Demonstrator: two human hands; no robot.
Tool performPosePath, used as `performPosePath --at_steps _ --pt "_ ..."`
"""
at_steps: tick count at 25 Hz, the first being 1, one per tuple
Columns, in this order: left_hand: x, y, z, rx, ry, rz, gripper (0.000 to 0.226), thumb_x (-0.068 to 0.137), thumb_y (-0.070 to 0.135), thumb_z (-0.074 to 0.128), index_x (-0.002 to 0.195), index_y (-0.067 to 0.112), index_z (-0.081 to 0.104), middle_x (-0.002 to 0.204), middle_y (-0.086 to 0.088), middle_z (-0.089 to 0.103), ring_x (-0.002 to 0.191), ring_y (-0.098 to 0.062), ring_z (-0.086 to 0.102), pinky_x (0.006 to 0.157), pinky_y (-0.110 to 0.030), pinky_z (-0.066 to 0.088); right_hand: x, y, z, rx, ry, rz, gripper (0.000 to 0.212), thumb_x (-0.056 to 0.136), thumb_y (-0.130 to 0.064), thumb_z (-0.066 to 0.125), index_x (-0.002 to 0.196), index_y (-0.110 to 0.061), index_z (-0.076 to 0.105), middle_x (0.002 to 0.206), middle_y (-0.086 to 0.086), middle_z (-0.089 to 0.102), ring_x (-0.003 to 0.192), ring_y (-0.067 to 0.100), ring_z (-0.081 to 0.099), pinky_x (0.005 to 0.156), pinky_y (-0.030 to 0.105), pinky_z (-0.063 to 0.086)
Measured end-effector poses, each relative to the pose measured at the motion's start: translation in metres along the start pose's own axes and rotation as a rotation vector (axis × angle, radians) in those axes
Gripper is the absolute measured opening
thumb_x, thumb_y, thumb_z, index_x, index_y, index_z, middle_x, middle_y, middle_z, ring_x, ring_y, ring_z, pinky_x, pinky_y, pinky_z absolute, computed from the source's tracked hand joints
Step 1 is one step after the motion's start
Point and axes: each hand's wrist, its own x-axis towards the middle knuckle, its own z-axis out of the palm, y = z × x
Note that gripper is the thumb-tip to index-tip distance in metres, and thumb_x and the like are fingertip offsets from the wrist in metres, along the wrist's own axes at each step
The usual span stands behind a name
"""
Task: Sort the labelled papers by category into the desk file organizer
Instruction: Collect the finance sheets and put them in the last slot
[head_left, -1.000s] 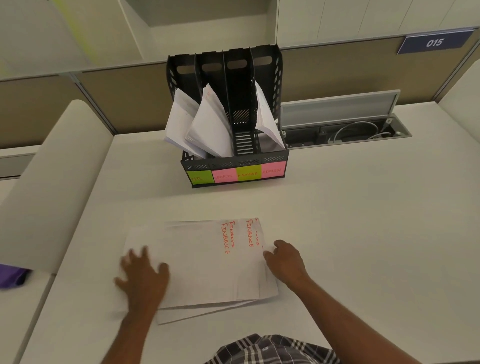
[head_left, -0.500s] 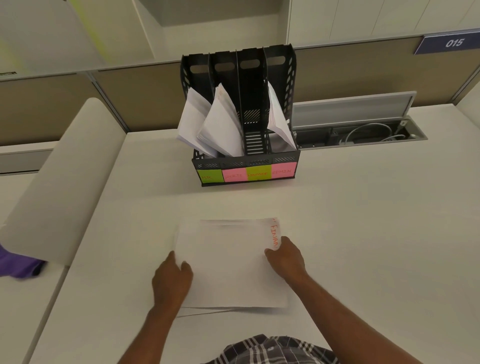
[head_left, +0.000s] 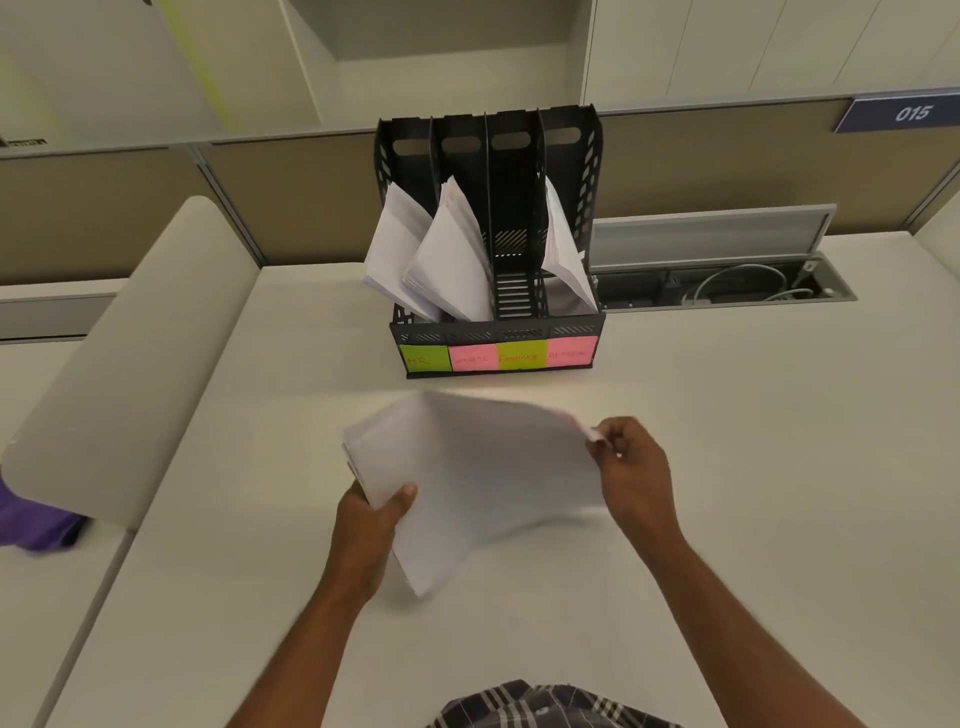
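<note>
A stack of white papers (head_left: 483, 473) is lifted off the desk and bent upward in the middle. My left hand (head_left: 376, 512) grips its left edge, thumb on top. At the stack's right corner, my right hand (head_left: 626, 467) pinches the sheets. Behind it stands the black file organizer (head_left: 493, 332) with four slots, each marked in front by a green or pink sticky label. Papers lean in the first, second and fourth slots; the third slot shows none.
An open cable tray (head_left: 727, 286) with wires lies in the desk right of the organizer. A rounded white panel (head_left: 130, 364) runs along the desk's left side, with purple cloth (head_left: 36, 525) beside it. A partition wall stands behind.
The spread sheets were gathered into one stack on the desk. Both hands then took hold of its edges and raised it off the surface.
</note>
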Motion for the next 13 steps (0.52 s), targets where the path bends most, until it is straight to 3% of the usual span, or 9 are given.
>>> performPosePath --at_steps 2,4,9,13 --pt "-0.006 0.016 0.014 0.016 0.036 0.268 0.03 0.08 0.025 0.076 0.109 0.027 0.068 0.105 0.006 0.076 0.098 -0.013 0.072 0.079 -0.025 0.058 0.001 -0.014 -0.004 0.082 0.045 -0.15 0.021 0.092 -0.006 0.062 0.092 -0.027 0.062 0.089 -0.014 0.067 0.081 -0.004 0.059 0.068 0.005 0.042" --pt "-0.009 0.025 0.026 0.042 0.048 0.413 0.033 0.084 0.024 0.073 0.115 0.03 0.066 0.108 0.01 0.074 0.101 -0.006 0.07 0.081 -0.018 0.055 0.001 -0.019 -0.006 0.131 0.063 -0.211 0.024 0.093 -0.012 0.061 0.099 -0.035 0.062 0.096 -0.016 0.068 0.087 0.0 0.061 0.071 0.007 0.045" --pt "-0.007 0.001 0.045 0.101 0.039 0.253 0.036 0.085 0.01 0.077 0.119 0.013 0.065 0.107 0.0 0.074 0.102 -0.018 0.071 0.084 -0.03 0.057 0.001 0.01 0.002 0.131 -0.017 0.015 0.032 0.091 -0.004 0.063 0.102 -0.035 0.062 0.093 -0.019 0.068 0.09 0.006 0.063 0.069 0.004 0.044" --pt "0.0 -0.007 0.05 0.064 0.107 0.117 0.004 0.092 0.021 0.07 0.088 0.023 0.07 0.079 0.01 0.076 0.089 -0.021 0.074 0.067 -0.024 0.055 0.008 0.013 0.005 0.035 -0.074 0.052 0.025 0.093 -0.014 0.062 0.106 -0.036 0.064 0.094 -0.022 0.067 0.092 -0.002 0.062 0.067 0.007 0.043"
